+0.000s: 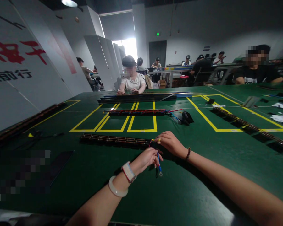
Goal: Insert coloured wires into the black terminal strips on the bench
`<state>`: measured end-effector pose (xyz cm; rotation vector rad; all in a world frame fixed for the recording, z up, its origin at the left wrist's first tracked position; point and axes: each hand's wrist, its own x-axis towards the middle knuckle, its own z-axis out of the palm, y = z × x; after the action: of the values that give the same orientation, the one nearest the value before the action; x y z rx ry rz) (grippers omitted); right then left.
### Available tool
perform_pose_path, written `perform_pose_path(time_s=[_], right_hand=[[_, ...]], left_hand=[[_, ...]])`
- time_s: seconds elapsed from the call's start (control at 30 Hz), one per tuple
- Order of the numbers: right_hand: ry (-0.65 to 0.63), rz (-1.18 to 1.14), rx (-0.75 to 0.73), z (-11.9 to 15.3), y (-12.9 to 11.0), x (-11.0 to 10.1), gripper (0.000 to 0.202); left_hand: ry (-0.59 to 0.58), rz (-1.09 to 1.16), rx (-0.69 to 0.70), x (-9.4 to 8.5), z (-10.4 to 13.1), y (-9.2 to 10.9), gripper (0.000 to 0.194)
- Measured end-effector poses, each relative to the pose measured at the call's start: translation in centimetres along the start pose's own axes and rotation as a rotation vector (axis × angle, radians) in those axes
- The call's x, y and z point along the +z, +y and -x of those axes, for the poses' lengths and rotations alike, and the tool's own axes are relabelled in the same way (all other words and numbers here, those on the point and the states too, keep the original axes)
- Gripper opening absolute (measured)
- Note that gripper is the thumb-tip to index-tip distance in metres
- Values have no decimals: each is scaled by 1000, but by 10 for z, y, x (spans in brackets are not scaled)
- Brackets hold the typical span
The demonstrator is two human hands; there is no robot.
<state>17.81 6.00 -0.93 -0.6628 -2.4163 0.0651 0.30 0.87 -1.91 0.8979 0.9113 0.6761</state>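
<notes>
A long black strip assembly point(115, 140) with copper-coloured lines along its top lies on the green table in front of me. At its right end, my left hand point(146, 159) is closed around a blue cable point(159, 166), whose metal ring terminal hangs below the fingers. My right hand point(171, 143) reaches in from the right with its fingers pinched together at the same end. Something small and yellow shows by its fingertips, but what they grip is partly hidden. Between the hands, a thin red wire point(150, 143) curves up from the strip's end.
Farther back lies a second strip with red wires point(139, 112) and a black connector point(187, 118). Long dark channels point(141, 99) sit beyond, before a seated person point(133, 80). More strips point(254, 127) lie right and left point(25, 122). Yellow tape point(141, 130) marks the table.
</notes>
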Motion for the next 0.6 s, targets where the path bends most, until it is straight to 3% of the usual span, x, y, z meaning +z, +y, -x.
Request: perform_pose_path(time_s=[0.17, 0.37, 0.6], right_hand=[[6, 21, 160, -32, -14, 11, 28], [-38, 90, 157, -58, -23, 27, 23], [-86, 111, 140, -65, -26, 33, 22]], left_hand=[[14, -46, 20, -1, -3, -4, 12], [38, -64, 42, 2, -3, -2, 9], [100, -39, 38, 4, -3, -5, 6]])
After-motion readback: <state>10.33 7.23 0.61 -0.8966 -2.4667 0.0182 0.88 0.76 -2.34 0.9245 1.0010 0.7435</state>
